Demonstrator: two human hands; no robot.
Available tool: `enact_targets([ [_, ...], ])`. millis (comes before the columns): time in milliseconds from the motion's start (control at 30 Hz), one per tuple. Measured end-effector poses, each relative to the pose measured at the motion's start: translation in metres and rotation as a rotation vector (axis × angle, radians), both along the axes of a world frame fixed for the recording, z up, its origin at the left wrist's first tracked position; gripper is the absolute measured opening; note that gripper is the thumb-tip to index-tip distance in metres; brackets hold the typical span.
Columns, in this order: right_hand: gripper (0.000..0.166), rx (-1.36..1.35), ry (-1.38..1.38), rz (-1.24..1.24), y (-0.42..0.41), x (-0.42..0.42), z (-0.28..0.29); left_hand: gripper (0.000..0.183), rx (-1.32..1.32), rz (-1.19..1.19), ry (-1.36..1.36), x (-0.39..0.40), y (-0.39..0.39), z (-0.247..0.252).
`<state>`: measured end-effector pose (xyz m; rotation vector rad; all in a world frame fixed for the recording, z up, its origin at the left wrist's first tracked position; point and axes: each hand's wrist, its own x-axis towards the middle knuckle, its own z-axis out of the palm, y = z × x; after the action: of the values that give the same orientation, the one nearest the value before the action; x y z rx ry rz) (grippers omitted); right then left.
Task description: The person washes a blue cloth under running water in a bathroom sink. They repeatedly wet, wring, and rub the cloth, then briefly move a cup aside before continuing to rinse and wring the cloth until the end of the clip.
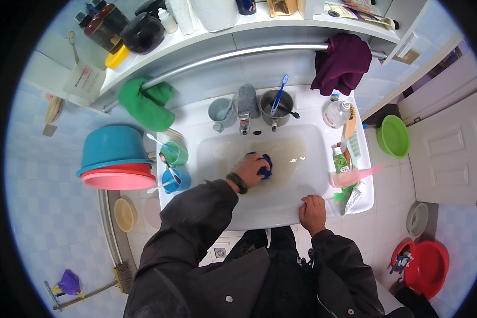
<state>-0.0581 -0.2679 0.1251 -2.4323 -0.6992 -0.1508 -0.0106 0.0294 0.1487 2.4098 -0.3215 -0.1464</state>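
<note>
My left hand (251, 170), with a dark green bracelet at the wrist, grips a bunched dark blue cloth (265, 167) in the white sink basin (218, 198). Cloudy, brownish water (288, 159) lies around the cloth at the bottom. On the basin's front rim rests my right hand (313, 212), its fingers curled over the inner edge and nothing visible in it; its palm is hidden. The faucet (246, 105) stands at the back of the basin, beyond my left hand.
Cups with toothbrushes, among them a metal mug (276, 109), stand around the basin. At right are a pump bottle (337, 114), combs and tubes. A green towel (147, 105) and a maroon cloth (340, 65) hang on the rail beneath a laden shelf. Stacked plastic basins (115, 147) are at left.
</note>
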Motion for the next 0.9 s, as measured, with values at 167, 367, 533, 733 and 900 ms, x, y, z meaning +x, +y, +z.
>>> enact_targets([
  [167, 0.021, 0.003, -0.002, 0.011, 0.001, 0.000, 0.000, 0.046, -0.075, 0.519, -0.053, -0.018, 0.042, 0.011],
  [367, 0.019, -0.025, 0.035, 0.027, 0.001, 0.000, -0.001, 0.067, 0.015, 1.152, -0.216, -0.002, 0.107, 0.004],
  [533, 0.016, -0.049, 0.049, 0.041, 0.003, 0.000, -0.001, 0.086, 0.087, 1.307, -0.304, 0.045, 0.142, -0.015],
  [733, 0.013, -0.059, 0.050, 0.035, 0.004, 0.000, 0.000, 0.065, 0.272, 1.159, -0.188, 0.068, 0.152, -0.032],
  [900, 0.013, -0.049, 0.023, 0.045, 0.004, -0.001, -0.001, 0.045, 0.381, 0.912, -0.091, 0.054, 0.140, -0.029],
])
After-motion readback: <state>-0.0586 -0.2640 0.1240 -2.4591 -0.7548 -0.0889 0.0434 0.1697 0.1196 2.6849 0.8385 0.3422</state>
